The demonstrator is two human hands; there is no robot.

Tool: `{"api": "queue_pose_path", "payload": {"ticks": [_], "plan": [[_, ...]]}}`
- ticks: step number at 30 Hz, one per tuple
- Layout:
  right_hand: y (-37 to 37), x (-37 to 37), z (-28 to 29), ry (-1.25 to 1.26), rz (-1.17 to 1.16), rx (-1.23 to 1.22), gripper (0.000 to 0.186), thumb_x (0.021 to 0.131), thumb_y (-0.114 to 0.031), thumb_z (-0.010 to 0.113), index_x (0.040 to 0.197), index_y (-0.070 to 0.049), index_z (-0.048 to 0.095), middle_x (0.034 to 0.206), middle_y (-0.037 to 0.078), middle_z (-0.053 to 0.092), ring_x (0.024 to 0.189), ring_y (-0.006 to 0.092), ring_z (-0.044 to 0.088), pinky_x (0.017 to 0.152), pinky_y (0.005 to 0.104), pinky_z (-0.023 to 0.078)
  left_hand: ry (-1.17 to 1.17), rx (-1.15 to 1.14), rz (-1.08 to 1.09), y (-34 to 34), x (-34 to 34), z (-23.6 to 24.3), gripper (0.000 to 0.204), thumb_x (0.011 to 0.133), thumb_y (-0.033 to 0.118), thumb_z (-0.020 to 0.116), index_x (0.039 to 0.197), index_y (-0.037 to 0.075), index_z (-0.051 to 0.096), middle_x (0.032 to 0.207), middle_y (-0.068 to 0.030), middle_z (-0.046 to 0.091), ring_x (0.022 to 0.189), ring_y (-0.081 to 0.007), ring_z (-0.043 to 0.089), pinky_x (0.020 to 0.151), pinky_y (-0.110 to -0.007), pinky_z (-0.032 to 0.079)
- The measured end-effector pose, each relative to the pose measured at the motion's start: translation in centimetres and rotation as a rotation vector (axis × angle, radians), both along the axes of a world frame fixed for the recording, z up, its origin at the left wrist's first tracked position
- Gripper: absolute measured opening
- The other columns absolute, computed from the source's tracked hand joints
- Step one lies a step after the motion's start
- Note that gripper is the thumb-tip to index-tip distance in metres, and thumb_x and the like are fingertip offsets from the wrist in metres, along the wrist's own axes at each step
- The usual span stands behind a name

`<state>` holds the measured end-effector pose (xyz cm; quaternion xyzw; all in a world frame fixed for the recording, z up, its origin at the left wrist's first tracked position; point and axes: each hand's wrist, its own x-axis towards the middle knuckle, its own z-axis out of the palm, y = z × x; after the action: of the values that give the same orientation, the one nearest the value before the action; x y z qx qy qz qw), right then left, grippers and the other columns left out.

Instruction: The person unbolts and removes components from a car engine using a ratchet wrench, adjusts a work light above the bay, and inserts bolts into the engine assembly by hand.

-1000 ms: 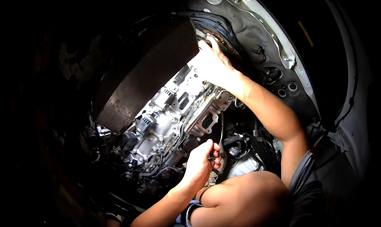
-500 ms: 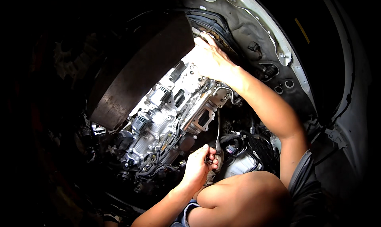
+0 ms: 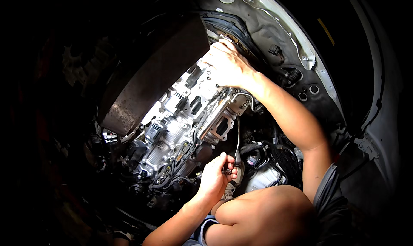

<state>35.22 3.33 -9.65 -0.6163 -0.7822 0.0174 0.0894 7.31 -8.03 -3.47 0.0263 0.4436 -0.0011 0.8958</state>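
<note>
An engine (image 3: 178, 117) with a silver metal top, black plug-in units and dark wiring fills the middle. My right hand (image 3: 232, 65) reaches over its far end, fingers bent and pressed against the edge. Its fingertips are partly hidden and washed out by light, so what they grip cannot be made out. Lower down, my left hand (image 3: 216, 177) is closed, palm side up, with something small and dark between curled fingers, too small to name. A thin metal rod (image 3: 238, 142) with a flattened lower end hangs just beyond those fingers, close to them.
A broad dark panel (image 3: 159, 74) slants along the engine's left side. My bent leg (image 3: 262, 211) and a shoe (image 3: 233, 179) are near the lower middle. Right of the engine are a white box (image 3: 260, 179), black hoses (image 3: 279, 157) and the body's metal edge (image 3: 325, 86).
The fingers of my right hand have bent down more; one that pointed up at the far edge is now lower. My left hand stays closed in nearly the same place.
</note>
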Motion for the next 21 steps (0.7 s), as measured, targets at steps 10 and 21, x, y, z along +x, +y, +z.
{"api": "queue_pose_path", "payload": {"ticks": [10, 21], "plan": [[0.2, -0.1, 0.8, 0.081, -0.005, 0.001, 0.018, 0.080, -0.019, 0.065, 0.097, -0.013, 0.070, 0.100, 0.004, 0.062, 0.105, 0.0227, 0.056, 0.106, 0.0447, 0.035, 0.026, -0.004, -0.007, 0.4, 0.2, 0.2, 0.031, 0.103, 0.032, 0.047, 0.093, 0.005, 0.057, 0.079, -0.0013, 0.051, 0.074, -0.0149, 0.054, 0.069, -0.029, 0.050], [-0.3, 0.0, 0.8, 0.075, -0.048, 0.070, 0.023, 0.080, -0.013, 0.064, 0.102, -0.012, 0.070, 0.102, 0.009, 0.061, 0.112, 0.0278, 0.053, 0.108, 0.0498, 0.033, 0.021, 0.026, -0.004, 1.8, 1.2, 0.8, 0.030, 0.103, 0.033, 0.048, 0.094, 0.006, 0.057, 0.080, -0.0010, 0.052, 0.073, -0.0149, 0.055, 0.069, -0.029, 0.050]]}}
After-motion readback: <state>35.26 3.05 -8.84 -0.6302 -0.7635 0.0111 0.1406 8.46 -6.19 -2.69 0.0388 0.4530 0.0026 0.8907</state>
